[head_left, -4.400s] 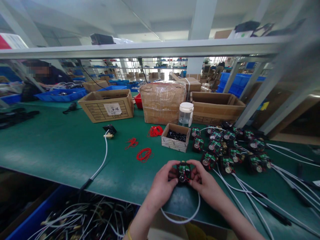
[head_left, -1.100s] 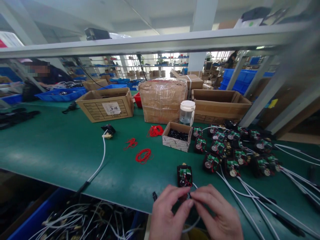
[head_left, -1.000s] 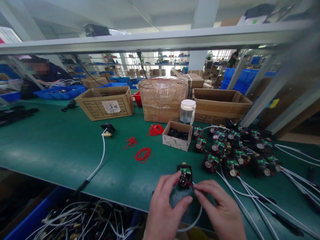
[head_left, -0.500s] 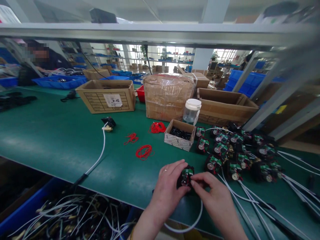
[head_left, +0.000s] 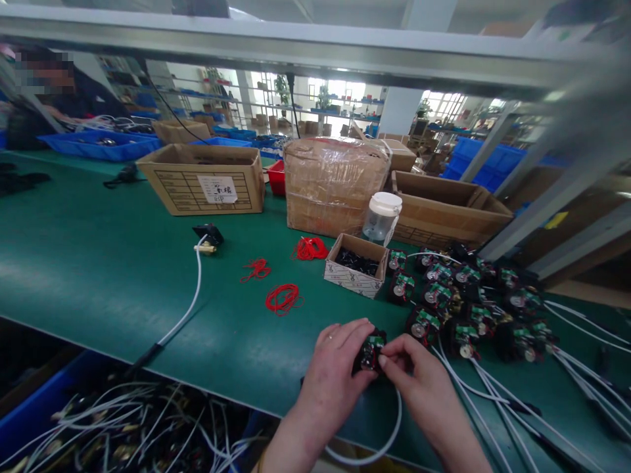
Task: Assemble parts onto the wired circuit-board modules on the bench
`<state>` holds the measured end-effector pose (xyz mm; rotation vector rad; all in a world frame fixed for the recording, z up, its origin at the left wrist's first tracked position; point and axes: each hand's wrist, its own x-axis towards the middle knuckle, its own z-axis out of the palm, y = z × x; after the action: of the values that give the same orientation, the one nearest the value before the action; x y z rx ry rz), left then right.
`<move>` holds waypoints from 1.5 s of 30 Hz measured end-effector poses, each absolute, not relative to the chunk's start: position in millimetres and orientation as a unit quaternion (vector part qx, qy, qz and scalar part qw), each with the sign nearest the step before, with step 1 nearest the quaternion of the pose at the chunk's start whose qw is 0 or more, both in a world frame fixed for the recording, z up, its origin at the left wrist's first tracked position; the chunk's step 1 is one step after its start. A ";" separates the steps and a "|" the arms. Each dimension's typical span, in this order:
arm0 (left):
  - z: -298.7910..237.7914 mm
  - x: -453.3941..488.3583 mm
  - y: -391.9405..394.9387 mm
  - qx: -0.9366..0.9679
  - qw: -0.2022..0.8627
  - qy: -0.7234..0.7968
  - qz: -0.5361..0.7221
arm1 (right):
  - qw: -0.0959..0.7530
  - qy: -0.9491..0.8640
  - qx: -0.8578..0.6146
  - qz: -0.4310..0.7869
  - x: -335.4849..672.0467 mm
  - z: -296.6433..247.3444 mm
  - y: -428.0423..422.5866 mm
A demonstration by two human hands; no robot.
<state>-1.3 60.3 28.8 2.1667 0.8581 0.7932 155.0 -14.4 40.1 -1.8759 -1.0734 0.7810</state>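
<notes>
Below the front edge of the green tabletop (head_left: 236, 341), one blue bin (head_left: 39, 401) holds a tangle of thin white cables mixed with brass and black parts, too jumbled to count. On the table's near side, the left hand (head_left: 335, 368) is half closed around one black module (head_left: 372, 348), fingers over its top and thumb below; the right hand (head_left: 414, 371) has thumb and forefinger nearly together at its right edge, though I cannot tell whether they grip a wire. A smooth white cable (head_left: 399, 410) loops beneath. Farther off lie three bundles of red cord (head_left: 282, 299), and beside them a small patterned cardboard box (head_left: 352, 282) filled with little black pieces. To its right crowd more than ten similar modules (head_left: 466, 338) with green boards and round silvery discs; one cabled black unit (head_left: 210, 233) with a brass fitting sits apart at left. Behind stand one labelled open carton (head_left: 172, 187), one film-wrapped carton (head_left: 330, 190), one clear, white-lidded jar (head_left: 382, 220) and one long open carton (head_left: 444, 213). Beyond, a blue tray (head_left: 103, 150) of shiny parts lies near a person's dark sleeve (head_left: 98, 98).
</notes>
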 end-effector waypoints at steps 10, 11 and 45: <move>26.8 -0.6 61.9 0.841 0.311 0.309 0.318 | 0.457 -0.413 -0.738 0.275 144.3 37.2 -17.7; 26.5 -0.2 61.8 0.839 0.307 0.311 0.323 | 0.465 -0.414 -0.735 0.267 143.2 36.1 -18.0; 78.2 -6.0 53.0 0.817 0.102 0.359 0.439 | 0.366 -0.470 -0.743 0.306 147.0 46.4 -92.4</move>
<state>-6.0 53.0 78.2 2.4135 1.0598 1.2971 147.0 -92.4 46.4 -1.9092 -1.2081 0.7862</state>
